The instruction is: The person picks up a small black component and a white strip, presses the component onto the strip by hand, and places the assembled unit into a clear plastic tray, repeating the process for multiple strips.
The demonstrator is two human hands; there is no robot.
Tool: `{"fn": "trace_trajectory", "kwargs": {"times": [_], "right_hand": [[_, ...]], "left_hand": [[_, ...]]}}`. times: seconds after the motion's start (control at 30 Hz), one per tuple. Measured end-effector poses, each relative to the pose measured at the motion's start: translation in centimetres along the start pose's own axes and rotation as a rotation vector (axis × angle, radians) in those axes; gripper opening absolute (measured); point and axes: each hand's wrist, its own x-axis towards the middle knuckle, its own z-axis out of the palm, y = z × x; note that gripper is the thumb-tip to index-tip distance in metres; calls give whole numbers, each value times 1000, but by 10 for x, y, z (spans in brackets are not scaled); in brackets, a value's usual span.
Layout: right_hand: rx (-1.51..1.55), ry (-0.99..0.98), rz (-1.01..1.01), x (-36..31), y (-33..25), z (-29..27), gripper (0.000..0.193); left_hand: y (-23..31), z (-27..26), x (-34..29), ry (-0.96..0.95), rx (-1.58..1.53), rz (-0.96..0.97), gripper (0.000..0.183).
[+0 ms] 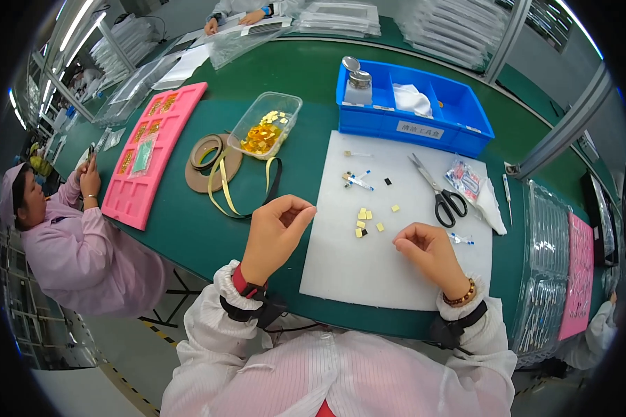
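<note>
My left hand [275, 233] hovers at the left edge of a white mat [334, 278], thumb and fingertips pinched together. Whatever may be in that pinch is too small to make out. Over the mat's right half, my right hand [432, 256] is curled with its thumb against the fingers; its grip is hidden. Between the hands lie several small pale-yellow squares [380, 227] and a black piece [388, 181]. Farther up are small white-and-blue strips [358, 180]. Black-handled scissors [438, 192] lie beyond my right hand, and another white-and-blue strip [462, 239] is just beside it.
A blue divided bin [417, 128] holds a metal-topped bottle [358, 87] and white cloth. Left are a clear tub [266, 125] of yellow pieces, tape rolls [214, 163] and a pink tray [156, 149]. Clear trays [546, 278] stand right. A co-worker [83, 229] sits at left.
</note>
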Motion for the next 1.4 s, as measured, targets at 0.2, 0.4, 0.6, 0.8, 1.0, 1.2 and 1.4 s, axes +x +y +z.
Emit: {"fn": "trace_trajectory", "kwargs": {"times": [0.2,0.4,0.6,0.8,1.0,1.2,1.4], "right_hand": [[38,-20,-29,1,5,0,14],[8,-58,-6,-4,2,-2,13],[-20,-50,-14,-3,1,-2,13],[-13,-22,-22,-1,1,0,14],[-4,-15,-10,-1,4,1,14],[16,-4,11,-1,4,0,13],[281,78,-46,5,6,0,21]], "left_hand": [[3,43,-1,-103,183,165,9],[7,53,29,-173,263,231,8],[-26,58,77,-39,465,261,14],[-33,61,83,-14,475,224,11],[-35,58,83,-13,460,217,10],[-19,60,68,-59,209,99,8],[18,85,24,-359,-27,-11,12]]}}
